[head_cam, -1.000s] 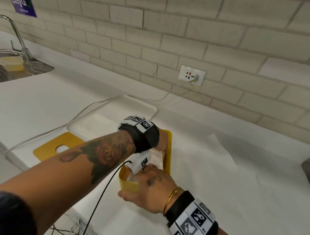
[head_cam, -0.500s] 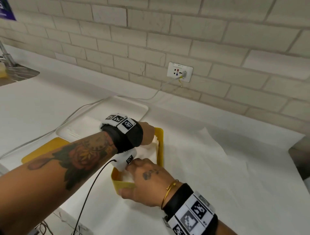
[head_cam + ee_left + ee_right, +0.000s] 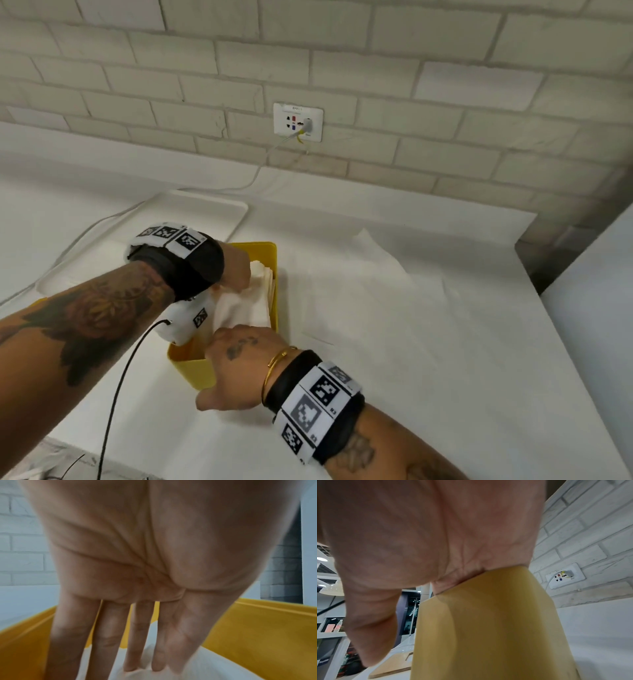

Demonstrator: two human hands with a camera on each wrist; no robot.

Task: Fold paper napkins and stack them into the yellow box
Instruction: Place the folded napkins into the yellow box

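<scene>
Since the earlier head frames the left hand (image 3: pixel 236 270) has gone deeper into the yellow box (image 3: pixel 263 248) and the head view has swung right, so the sink is out of frame; right hand (image 3: pixel 239 370) holds the same near end as before. Left hand: fingers (image 3: pixel 109 635) straight, close together with thin gaps, pointing down, tips pressing on the white folded napkins (image 3: pixel 246 308) inside the box; nothing pinched. In the left wrist view yellow walls (image 3: pixel 257 622) rise on both sides of the hand and white paper (image 3: pixel 214 666) lies under the fingertips. Right hand grips the near end wall of the box, palm against the outer face (image 3: pixel 488 615), thumb (image 3: pixel 373 622) down the outside at the left; fingers go over the rim and are hidden, cannot tell how they lie inside. Napkin stack fills the far part of the box, top sheets slightly uneven. Box sits on the white counter (image 3: pixel 445 377), just beside a loose white paper sheet (image 3: pixel 376 260) spread out to the right. White tray (image 3: pixel 205 209) lies behind and left of the box, touching or nearly so. Wall socket (image 3: pixel 298 121) with a white plug and cable on the brick wall. Both wrists carry black bands with marker tags; a black wire runs from the left wrist unit (image 3: pixel 186 322).
</scene>
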